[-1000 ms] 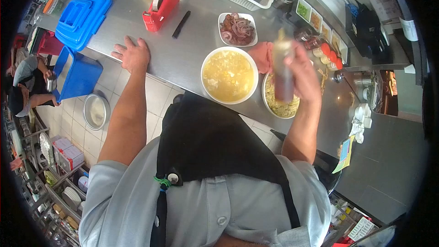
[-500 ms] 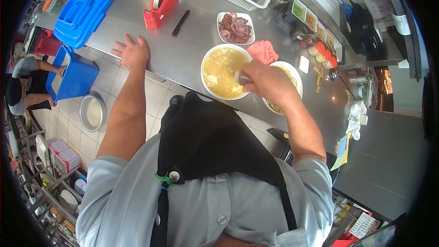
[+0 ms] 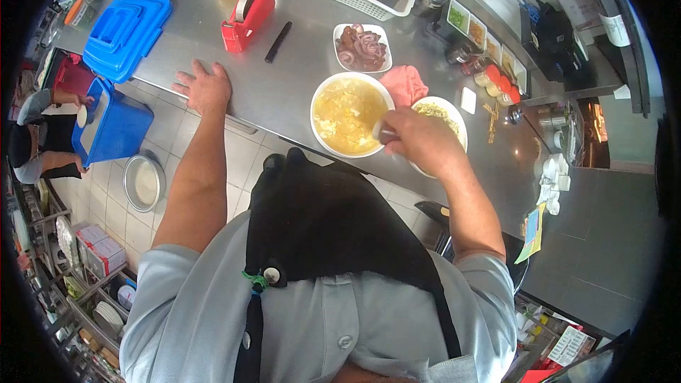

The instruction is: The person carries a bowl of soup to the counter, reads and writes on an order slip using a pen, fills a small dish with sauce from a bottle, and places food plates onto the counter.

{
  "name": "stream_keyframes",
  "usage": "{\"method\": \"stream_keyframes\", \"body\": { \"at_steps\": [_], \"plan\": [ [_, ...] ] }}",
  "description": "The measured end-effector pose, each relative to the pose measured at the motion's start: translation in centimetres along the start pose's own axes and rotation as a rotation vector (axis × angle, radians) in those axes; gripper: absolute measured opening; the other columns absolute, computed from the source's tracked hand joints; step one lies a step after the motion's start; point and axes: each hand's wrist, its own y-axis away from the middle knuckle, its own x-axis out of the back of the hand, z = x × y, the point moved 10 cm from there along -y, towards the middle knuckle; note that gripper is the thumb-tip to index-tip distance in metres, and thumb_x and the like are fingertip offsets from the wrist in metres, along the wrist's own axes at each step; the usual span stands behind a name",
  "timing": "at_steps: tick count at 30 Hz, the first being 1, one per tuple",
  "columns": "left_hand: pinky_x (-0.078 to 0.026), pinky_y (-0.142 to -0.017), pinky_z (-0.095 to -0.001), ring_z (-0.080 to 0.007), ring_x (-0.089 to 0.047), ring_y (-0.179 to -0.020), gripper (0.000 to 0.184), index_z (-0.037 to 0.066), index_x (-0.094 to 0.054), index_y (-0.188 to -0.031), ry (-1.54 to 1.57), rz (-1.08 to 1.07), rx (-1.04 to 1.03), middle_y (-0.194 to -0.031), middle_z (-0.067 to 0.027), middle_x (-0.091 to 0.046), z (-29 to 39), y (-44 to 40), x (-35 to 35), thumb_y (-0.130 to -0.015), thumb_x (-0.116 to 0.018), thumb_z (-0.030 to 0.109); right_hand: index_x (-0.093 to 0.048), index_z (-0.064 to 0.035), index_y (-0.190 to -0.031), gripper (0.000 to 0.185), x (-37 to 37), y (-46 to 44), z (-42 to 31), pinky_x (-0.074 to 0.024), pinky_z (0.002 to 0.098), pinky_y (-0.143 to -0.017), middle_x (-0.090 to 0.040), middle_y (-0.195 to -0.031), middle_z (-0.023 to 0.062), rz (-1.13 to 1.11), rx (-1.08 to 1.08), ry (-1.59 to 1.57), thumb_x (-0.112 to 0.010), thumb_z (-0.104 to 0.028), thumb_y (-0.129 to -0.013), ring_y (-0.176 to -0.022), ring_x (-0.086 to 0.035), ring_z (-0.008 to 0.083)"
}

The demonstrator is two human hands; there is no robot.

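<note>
Your left hand (image 3: 206, 89) lies palm down with its fingers spread, at the edge of the grey stainless-steel tabletop (image 3: 301, 85). Your right hand (image 3: 425, 138) is closed around a clear bottle with dark brown contents (image 3: 384, 132), mostly hidden by your fingers; its exposed end is at the right rim of the round white bowl (image 3: 313, 120) full of yellow soup (image 3: 344, 117). Just beside it, partly hidden by your right hand, sits a second round white bowl (image 3: 465, 130) of pale yellow food. A crumpled pink cloth (image 3: 404, 86) lies behind the two bowls, and a square white dish (image 3: 387, 65) of sliced purple onion stands beyond the soup. Farther left lies a slim black pen (image 3: 279, 42)
</note>
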Motion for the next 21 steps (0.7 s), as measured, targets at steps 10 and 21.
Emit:
{"method": "stream_keyframes", "body": {
  "at_steps": [10, 21],
  "plan": [
    [-0.035, -0.12, -0.0646, -0.0556, -0.013, -0.158, 0.07, 0.026, -0.042, -0.162, 0.001, 0.021, -0.011, -0.171, -0.0269, -0.023, 0.0, 0.0, -0.1, -0.101, -0.05, 0.059, -0.066, -0.0073, -0.11, 0.034, -1.5, 1.6, -0.9, -0.0548, 0.0479, -0.089, -0.072, -0.109, 0.0117, -0.082, 0.001, -0.02, -0.083, -0.018, -0.082, -0.106, -0.071, 0.0346],
    [-0.04, -0.115, -0.0666, -0.0539, -0.014, -0.159, 0.069, 0.023, -0.043, -0.161, 0.011, 0.029, -0.015, -0.171, -0.0284, -0.024, 0.1, 0.3, 0.1, -0.101, -0.052, 0.054, -0.06, -0.0046, -0.136, 0.055, 0.0, 1.2, 2.7, -0.0542, 0.0413, -0.097, -0.069, -0.126, 0.0165, 0.191, 0.039, -0.496, -0.081, -0.02, -0.088, -0.113, -0.069, 0.0322]
  ]
}}
